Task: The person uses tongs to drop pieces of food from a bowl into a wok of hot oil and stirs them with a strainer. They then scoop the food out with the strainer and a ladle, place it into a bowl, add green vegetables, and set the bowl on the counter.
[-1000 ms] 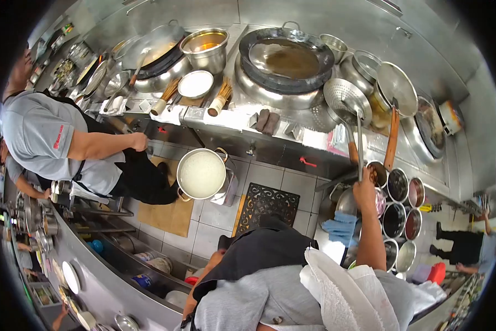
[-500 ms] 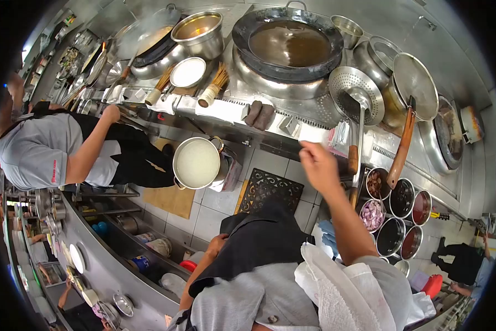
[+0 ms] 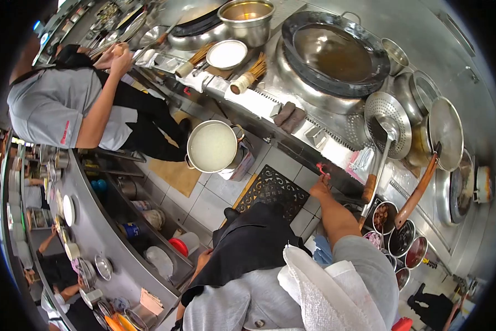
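Note:
My right hand reaches down to the front edge of the steel stove, its fingers closed at a small red valve handle. Just above stands a large wok of brown oil. On the counter edge nearby lie folded dark cloths. A perforated strainer ladle rests to the right of the wok, its wooden-ended handle slanting toward my forearm. My left hand hangs low beside my black apron; its fingers are mostly hidden.
A pot of whitish liquid stands left of the floor mat. A co-worker in grey stands at the left. Several sauce containers sit at the right. A steel shelf counter runs behind on the left.
The view has turned. My right hand has come down from above the counter's edge to the red valve handle. The co-worker's hands are now raised and close together.

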Action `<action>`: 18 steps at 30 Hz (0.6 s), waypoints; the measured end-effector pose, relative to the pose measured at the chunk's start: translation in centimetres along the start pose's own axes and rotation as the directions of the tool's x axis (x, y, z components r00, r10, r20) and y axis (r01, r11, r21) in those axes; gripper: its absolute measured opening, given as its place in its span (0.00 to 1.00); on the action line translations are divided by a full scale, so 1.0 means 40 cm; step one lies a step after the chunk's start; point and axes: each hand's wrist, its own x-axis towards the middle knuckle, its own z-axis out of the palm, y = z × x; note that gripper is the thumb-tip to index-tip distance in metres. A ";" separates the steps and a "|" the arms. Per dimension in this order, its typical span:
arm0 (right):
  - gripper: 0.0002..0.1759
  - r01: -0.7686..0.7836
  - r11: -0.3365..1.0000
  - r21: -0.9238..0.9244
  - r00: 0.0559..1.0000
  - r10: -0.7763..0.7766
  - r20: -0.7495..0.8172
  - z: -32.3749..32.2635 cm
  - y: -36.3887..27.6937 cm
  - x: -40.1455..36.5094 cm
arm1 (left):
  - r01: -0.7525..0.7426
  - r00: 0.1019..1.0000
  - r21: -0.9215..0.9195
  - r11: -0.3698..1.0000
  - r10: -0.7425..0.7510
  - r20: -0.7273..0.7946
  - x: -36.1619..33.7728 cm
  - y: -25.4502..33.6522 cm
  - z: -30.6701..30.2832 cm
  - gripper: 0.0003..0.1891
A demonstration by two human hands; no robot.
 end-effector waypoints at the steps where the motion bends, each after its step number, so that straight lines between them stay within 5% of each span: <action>1: 0.52 0.008 0.998 -0.058 1.000 -0.008 -0.013 0.000 0.002 0.014 | 0.014 1.000 0.038 0.999 -0.013 -0.025 -0.039 0.000 0.004 0.21; 4: 0.48 0.070 0.960 -0.271 0.993 -0.092 -0.069 0.036 0.013 0.120 | -0.049 0.992 0.316 0.948 0.084 -0.098 -0.035 -0.054 -0.002 0.21; 7: 0.47 0.201 0.742 -0.639 0.918 -0.370 -0.141 0.118 0.036 0.194 | 0.011 0.997 0.248 0.969 0.009 -0.079 -0.087 -0.020 -0.009 0.22; 9: 0.45 0.288 0.915 -0.284 0.932 -0.336 -0.138 0.179 0.013 0.152 | -0.123 0.978 0.275 0.954 0.163 -0.128 -0.033 -0.068 0.016 0.22; 10: 0.37 0.393 0.836 -0.383 0.853 -0.487 -0.189 0.247 0.020 0.156 | -0.182 0.959 0.298 0.937 0.236 -0.155 -0.024 -0.093 0.018 0.22; 11: 0.27 0.378 0.916 -0.137 0.925 -0.379 0.021 0.224 -0.045 0.037 | -0.100 0.967 0.201 0.975 0.142 -0.210 -0.050 -0.070 0.023 0.22; 12: 0.21 0.459 0.888 -0.027 0.884 -0.453 0.117 0.322 -0.029 0.100 | -0.024 0.967 0.098 0.995 0.048 -0.250 -0.067 -0.031 0.036 0.23; 14: 0.21 0.303 0.948 0.101 0.870 -0.318 0.376 0.373 -0.120 -0.054 | -0.046 0.963 0.054 0.997 0.059 -0.264 -0.084 -0.015 0.036 0.24; 16: 0.18 0.839 0.544 0.025 0.523 -0.817 0.243 0.463 -0.167 -0.108 | -0.093 0.959 -0.026 0.995 0.082 -0.271 -0.080 -0.002 0.031 0.25; 18: 0.16 0.835 0.516 0.191 0.436 -0.833 0.340 0.531 -0.245 -0.145 | -0.155 0.957 -0.141 0.978 0.114 -0.267 -0.090 0.020 0.023 0.25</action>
